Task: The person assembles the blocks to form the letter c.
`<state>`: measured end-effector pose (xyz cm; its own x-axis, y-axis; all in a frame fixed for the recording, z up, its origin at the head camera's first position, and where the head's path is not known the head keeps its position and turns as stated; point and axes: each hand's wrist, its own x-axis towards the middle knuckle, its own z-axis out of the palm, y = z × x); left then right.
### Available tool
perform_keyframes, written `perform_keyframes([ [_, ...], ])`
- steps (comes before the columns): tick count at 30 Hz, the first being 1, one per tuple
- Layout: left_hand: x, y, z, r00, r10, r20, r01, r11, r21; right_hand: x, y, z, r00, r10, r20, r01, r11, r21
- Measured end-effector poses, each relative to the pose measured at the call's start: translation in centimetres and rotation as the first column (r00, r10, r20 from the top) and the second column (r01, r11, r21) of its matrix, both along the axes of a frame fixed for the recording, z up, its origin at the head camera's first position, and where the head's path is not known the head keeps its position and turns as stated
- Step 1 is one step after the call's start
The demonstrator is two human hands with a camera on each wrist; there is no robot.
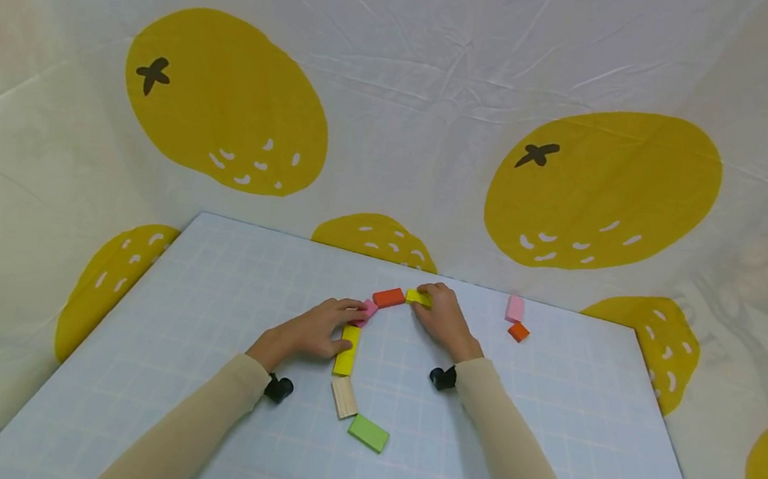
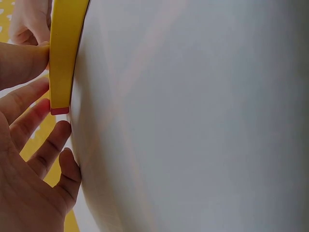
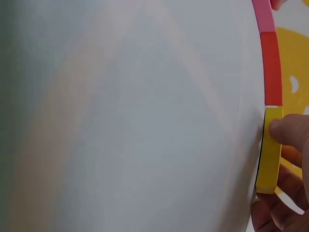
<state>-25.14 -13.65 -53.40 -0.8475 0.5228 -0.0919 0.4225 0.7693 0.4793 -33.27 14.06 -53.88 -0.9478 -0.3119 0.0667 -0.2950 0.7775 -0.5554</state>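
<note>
A curved row of flat blocks lies on the table. My left hand [image 1: 314, 330] reaches over its left side, fingertips on a pink block [image 1: 372, 307] and thumb at the edge of a long yellow block [image 1: 346, 356]. In the left wrist view that yellow block [image 2: 65, 58] stands large beside the spread fingers. At the far end of the row, my right hand [image 1: 448, 321] pinches a smaller yellow block [image 1: 413, 297] between thumb and fingers. An orange-red block [image 1: 388, 298] lies between the pink one and this yellow one; the right wrist view shows their ends close together.
Towards me, the row continues with a plain wooden block [image 1: 344, 397] and a green block [image 1: 368, 433]. Apart on the right lie another pink block [image 1: 515, 309] and a small orange block [image 1: 518, 332]. A patterned cloth [image 1: 404, 151] hangs behind the pale table [image 1: 259, 279].
</note>
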Motion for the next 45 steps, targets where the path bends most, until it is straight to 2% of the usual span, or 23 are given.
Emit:
perform_keyframes([
  [6,0.0,0.1,0.0,1.0,0.003,-0.002,-0.003,1.0,0.001,0.0,0.1,0.0,1.0,0.011,0.007,-0.011,1.0,-0.007],
  [11,0.1,0.1,0.1,1.0,-0.002,-0.008,0.002,1.0,0.001,0.0,0.7,0.2,0.999,0.009,0.053,-0.008,1.0,-0.017],
  [14,0.1,0.0,0.1,1.0,-0.004,-0.012,0.004,1.0,0.002,0.1,1.4,0.7,0.997,-0.004,0.077,0.006,0.999,-0.033],
  [19,0.0,0.1,0.1,1.0,-0.002,-0.008,0.002,1.0,-0.002,-0.2,3.4,1.4,0.997,-0.029,0.066,0.031,0.999,-0.037],
  [25,0.0,0.1,0.1,1.0,-0.003,-0.008,0.003,1.0,-0.011,-0.5,6.4,1.8,0.993,-0.097,0.066,0.099,0.995,-0.02],
  [31,-0.1,0.0,0.2,1.0,-0.008,-0.01,0.008,1.0,-0.009,-0.7,9.2,1.9,0.986,-0.169,0.008,0.169,0.986,-0.006],
  [36,-0.1,0.0,0.1,1.0,-0.009,-0.009,0.009,1.0,-0.003,-0.6,11.4,1.7,0.969,-0.246,-0.021,0.246,0.969,0.009],
  [42,-0.1,0.1,0.0,1.0,-0.011,-0.008,0.011,1.0,-0.004,-0.3,13.7,1.4,0.944,-0.326,-0.05,0.329,0.941,0.075],
  [45,-0.1,0.1,0.0,1.0,-0.005,-0.007,0.004,1.0,-0.009,0.0,14.7,1.2,0.934,-0.356,-0.043,0.358,0.932,0.058],
])
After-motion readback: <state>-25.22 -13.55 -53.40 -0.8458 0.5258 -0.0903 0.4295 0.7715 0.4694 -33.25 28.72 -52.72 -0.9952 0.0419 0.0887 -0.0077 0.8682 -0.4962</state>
